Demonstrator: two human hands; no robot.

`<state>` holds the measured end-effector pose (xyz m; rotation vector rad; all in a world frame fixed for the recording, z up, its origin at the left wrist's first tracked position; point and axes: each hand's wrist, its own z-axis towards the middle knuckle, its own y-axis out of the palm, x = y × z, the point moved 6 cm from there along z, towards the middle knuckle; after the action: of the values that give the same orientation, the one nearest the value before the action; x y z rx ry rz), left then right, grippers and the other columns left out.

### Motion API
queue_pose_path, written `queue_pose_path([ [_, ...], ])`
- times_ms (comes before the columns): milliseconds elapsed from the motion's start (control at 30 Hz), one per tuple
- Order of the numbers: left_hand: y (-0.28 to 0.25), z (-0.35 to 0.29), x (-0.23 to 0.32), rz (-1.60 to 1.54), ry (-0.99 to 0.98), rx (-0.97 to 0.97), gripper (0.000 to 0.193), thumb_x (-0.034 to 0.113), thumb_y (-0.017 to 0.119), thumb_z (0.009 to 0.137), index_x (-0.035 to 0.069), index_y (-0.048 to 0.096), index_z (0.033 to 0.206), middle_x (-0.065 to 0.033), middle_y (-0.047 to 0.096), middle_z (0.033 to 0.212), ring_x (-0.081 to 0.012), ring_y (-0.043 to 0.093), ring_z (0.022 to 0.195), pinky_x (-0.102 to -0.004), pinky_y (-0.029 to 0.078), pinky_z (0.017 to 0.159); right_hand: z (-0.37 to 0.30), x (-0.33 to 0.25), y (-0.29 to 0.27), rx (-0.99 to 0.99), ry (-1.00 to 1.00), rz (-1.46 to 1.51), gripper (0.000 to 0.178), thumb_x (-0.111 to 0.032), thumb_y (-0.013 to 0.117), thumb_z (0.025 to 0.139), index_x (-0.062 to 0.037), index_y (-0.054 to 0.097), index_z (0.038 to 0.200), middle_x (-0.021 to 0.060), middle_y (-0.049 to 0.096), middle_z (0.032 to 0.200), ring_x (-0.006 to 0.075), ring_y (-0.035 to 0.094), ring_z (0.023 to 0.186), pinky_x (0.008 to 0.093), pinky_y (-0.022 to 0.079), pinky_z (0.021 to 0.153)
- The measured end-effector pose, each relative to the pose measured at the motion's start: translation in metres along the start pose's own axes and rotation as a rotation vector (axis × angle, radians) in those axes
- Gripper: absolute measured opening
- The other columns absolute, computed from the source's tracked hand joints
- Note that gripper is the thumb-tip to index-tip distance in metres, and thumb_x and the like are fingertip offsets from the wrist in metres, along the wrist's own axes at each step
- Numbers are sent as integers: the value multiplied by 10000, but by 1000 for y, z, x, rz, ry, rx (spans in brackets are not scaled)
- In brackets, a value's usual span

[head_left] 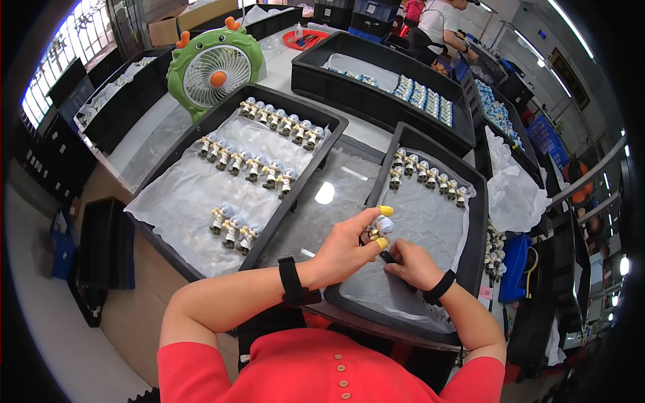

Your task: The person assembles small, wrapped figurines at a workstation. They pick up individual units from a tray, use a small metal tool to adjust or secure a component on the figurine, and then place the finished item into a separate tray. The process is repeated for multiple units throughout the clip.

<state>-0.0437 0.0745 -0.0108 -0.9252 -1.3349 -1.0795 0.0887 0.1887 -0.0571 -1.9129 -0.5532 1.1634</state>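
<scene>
Between the thumb and a finger of my left hand, both tipped with yellow finger covers, is a small figurine with pale blue hair and light clothing. My right hand is closed just below it on a slim black tool, whose exact kind I cannot make out; its tip is close to the figurine's base. Both hands are over the near part of the right black tray, lined with white sheeting. Similar figurines line that tray's far side. In the left black tray, more figurines lie in three rows.
A green cartoon-shaped fan stands behind the left tray. Farther back, a long black tray holds blue-and-white pieces. Crumpled white plastic and a blue box are at the right. Another person works at the far right.
</scene>
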Motion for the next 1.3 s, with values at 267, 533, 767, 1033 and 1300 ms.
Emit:
queue_pose_path([
  [267, 0, 0, 2, 33, -49, -30, 471, 71, 602, 876, 62, 456, 1324, 10, 556, 884, -38, 500, 727, -220, 512, 630, -3, -10, -52, 209, -12, 486, 247, -112, 487, 900, 26, 545, 1096, 81, 565, 752, 180, 570, 663, 313, 450, 616],
  [533, 1, 2, -1, 82, -50, -59, 464, 89, 601, 876, 64, 465, 1319, 2, 572, 859, -51, 516, 691, -231, 512, 621, -27, -94, -103, 234, -419, -19, 392, -4, 605, 840, -89, 545, 1218, 120, 574, 812, 286, 589, 732, 333, 471, 636],
  [767, 1, 0, 3, 114, -53, -75, 434, 96, 614, 873, 57, 500, 1289, -10, 592, 849, -67, 538, 671, -234, 477, 602, -21, -106, -103, 95, -451, -251, 410, -50, 583, 841, -143, 543, 1238, 108, 595, 852, 309, 611, 718, 379, 492, 605],
  [1033, 2, 1, 5, 118, -56, -102, 419, 99, 619, 873, 58, 510, 1276, -12, 601, 857, -72, 542, 668, -237, 465, 600, -17, -112, -102, 25, -449, -364, 423, -44, 563, 822, -133, 548, 1235, 104, 596, 840, 302, 614, 704, 381, 494, 595],
  [1300, 2, 2, 3, 97, -76, -107, 407, 102, 616, 879, 58, 513, 1271, -17, 602, 877, -75, 543, 672, -240, 473, 604, -18, -115, -103, 21, -455, -428, 428, -30, 551, 802, -122, 558, 1221, 93, 577, 803, 295, 604, 678, 381, 485, 578],
])
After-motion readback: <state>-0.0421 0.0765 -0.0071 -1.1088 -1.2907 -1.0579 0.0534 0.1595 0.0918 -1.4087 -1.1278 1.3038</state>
